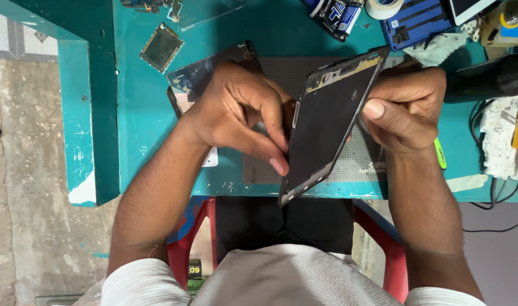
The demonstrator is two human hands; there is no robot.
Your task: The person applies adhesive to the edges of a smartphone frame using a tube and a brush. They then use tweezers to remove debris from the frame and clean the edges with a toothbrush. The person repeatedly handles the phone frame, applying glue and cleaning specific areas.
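Observation:
A black phone frame (327, 119), tilted on edge, hangs above the grey work mat (361, 158) on a teal table (140, 113). My right hand (406, 107) grips its right edge, thumb pressed on the rim. My left hand (242, 113) pinches the frame's left edge with thumb and forefinger near the lower part. A dark glass panel (202, 73) lies on the table behind my left hand, partly hidden by it.
A small square part (161, 47) lies at the back left. Batteries (338, 14), a tape roll (383, 7) and a blue phone housing (415, 22) sit at the back. A black tool (491, 76), cables (497, 192) and a cloth (500, 141) crowd the right. A red chair (383, 238) is below.

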